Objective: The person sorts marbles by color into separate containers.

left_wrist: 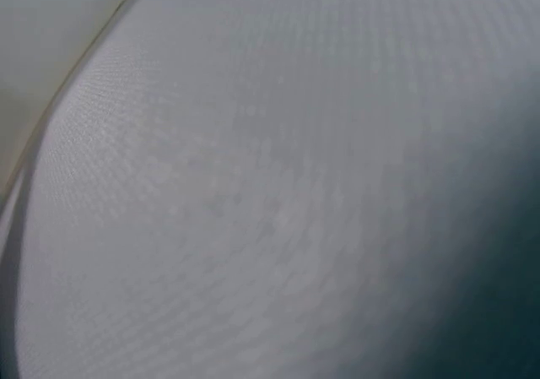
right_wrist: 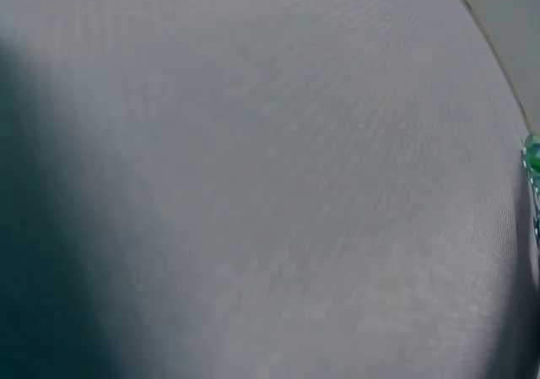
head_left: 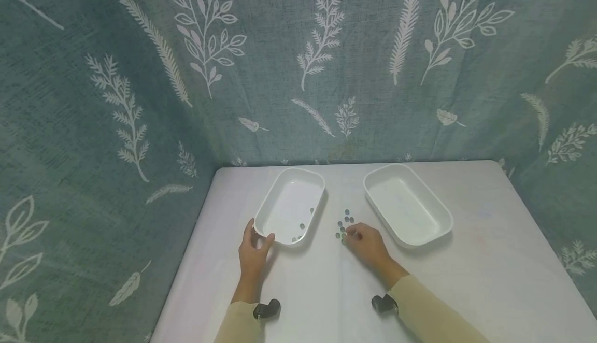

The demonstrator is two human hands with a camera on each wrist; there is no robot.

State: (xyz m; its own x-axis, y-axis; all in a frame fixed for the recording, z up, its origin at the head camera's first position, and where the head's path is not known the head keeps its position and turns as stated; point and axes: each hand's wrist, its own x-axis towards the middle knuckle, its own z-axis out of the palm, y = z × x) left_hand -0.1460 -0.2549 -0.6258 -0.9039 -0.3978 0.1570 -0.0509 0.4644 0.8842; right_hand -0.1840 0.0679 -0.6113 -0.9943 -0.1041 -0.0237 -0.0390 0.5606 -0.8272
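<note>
Where the left hand holds: the seven-to-eight o'clock corner of the left tray, thumb at the near rim, fingers along the outer side.
Right hand: fingers bent down at the loose pieces — whether one is pinched I cannot tell.
Gap between hands: well apart, each at its own work.
Loose pieces: small, round, scattered on the white bench between the trays, at about four o'clock from the left tray and eight-to-nine from the right tray; greenish ones lie nearest the fingertips, greyer-blue ones toward twelve.
Tray pieces: four visible inside the left tray, strung from its three o'clock side round to about five-thirty.
Right tray: white like its neighbour, standing apart from it at three o'clock, its near end slanted toward five.
Sleeves: pale yellowish — a dark device shows at each wrist.
Curtain: blue-green with pale leaf sprigs, behind the bench at twelve o'clock and along nine.
Right wrist view: mostly bench, a green piece cut off at three o'clock.
</note>
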